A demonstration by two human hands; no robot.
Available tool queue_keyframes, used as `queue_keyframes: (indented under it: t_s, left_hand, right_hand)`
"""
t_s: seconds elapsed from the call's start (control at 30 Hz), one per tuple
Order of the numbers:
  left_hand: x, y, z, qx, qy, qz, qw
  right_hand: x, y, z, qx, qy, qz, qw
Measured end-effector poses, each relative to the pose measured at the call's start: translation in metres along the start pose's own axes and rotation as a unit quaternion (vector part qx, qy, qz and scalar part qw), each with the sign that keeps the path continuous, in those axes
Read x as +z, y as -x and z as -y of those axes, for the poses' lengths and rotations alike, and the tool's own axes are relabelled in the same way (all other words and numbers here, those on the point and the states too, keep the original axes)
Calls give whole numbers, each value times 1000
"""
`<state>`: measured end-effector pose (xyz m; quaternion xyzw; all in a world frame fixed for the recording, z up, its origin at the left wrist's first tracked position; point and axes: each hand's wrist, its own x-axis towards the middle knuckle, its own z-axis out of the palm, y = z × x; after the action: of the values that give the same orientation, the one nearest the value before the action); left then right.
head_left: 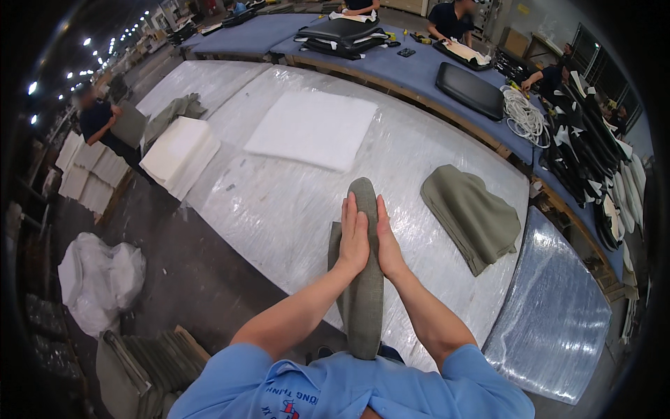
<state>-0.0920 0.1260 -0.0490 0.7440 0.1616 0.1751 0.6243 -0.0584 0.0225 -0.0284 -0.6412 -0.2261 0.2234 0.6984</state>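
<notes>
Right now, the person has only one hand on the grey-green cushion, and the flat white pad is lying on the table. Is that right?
Not quite: it's two hands, not one. The head view shows the left hand and right hand flat against opposite sides of the grey-green cushion. The flat white pad is lying on the table.

A head-worn fisheye looks forward and down at the nearby table [279, 202].

My bare left arm [296, 315] and right arm [431, 314] reach forward from my body, slanting inward. My left hand [355, 241] and right hand [389, 246] stand on edge, palms facing each other slightly apart, fingers straight and pointing away from me.
</notes>
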Motion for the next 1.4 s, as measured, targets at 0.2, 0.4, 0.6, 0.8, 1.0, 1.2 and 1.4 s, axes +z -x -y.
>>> queue_keyframes:
  t_s: [0.2, 0.4, 0.6, 0.8, 1.0, 1.2, 1.4]
  left_hand:
    - [2, 12, -3, -10, 62, 8, 998]
    - [-9, 55, -1, -59, 188, 66, 978]
    - [-10, 107, 0, -66, 187, 104, 975]
    - [-14, 114, 31, -178, 341, 93, 918]
    - [-36, 120, -14, 152, -85, 111, 978]
    - [-36, 126, -66, 306, -264, 227, 886]
    - [-23, 147, -75, 349, -287, 304, 839]
  right_hand:
    - [-7, -10, -11, -51, 140, -4, 989]
    - [-8, 20, -10, -25, -9, -11, 1000]
    - [-1, 74, -13, -41, 116, -13, 992]
    - [2, 17, 14, -14, 263, -8, 965]
    - [1, -63, 29, 85, 319, 17, 944]
    - [-5, -116, 43, 151, 389, 24, 909]
    - [-27, -134, 41, 194, 439, 13, 877]
